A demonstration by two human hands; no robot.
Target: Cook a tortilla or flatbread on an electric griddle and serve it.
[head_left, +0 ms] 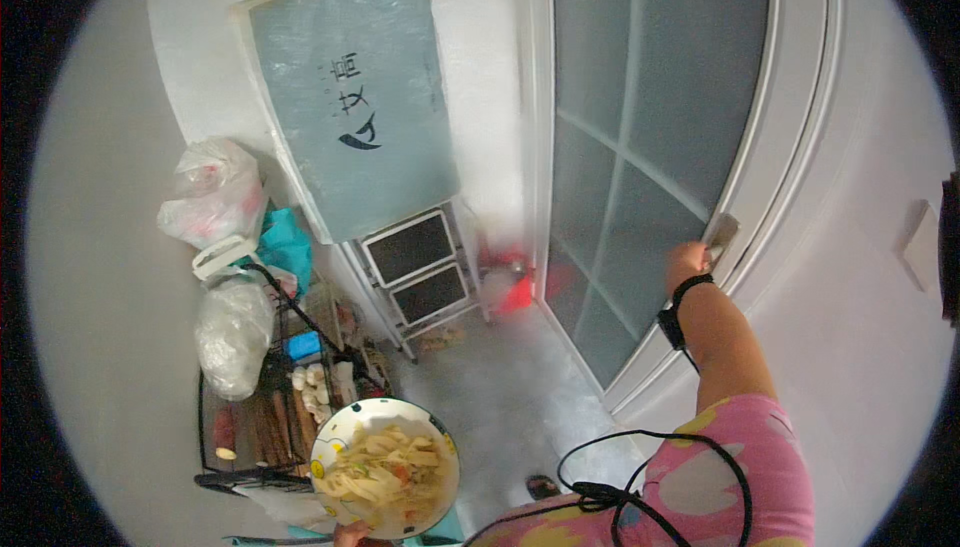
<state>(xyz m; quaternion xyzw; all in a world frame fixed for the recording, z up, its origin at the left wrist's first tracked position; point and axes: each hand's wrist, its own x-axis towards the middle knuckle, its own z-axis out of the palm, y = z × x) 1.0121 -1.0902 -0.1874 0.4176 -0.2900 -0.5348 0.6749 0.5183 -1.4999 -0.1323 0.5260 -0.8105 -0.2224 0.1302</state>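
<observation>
My left hand (352, 534), mostly cut off by the bottom edge, grips the near rim of a white patterned plate (327, 427). On the plate lies cooked food (394, 472) in pale slices with a few orange-red pieces. Out to the right, my right hand (687, 262) is closed around the metal handle (721, 235) of a white-framed door with frosted glass panes (675, 89). The door looks closed, though its latch side is partly hidden by my arm. A black band with a small device (673, 328) is on my right wrist.
A black wire rack (201, 427) at the left holds garlic bulbs (313, 389), root vegetables (225, 434) and plastic bags (234, 337). Behind it, a folded step stool (431, 299) leans below a large wrapped panel (390, 81). A red object (516, 293) sits by the door frame. A looped black cable (720, 446) hangs across my pink sleeve.
</observation>
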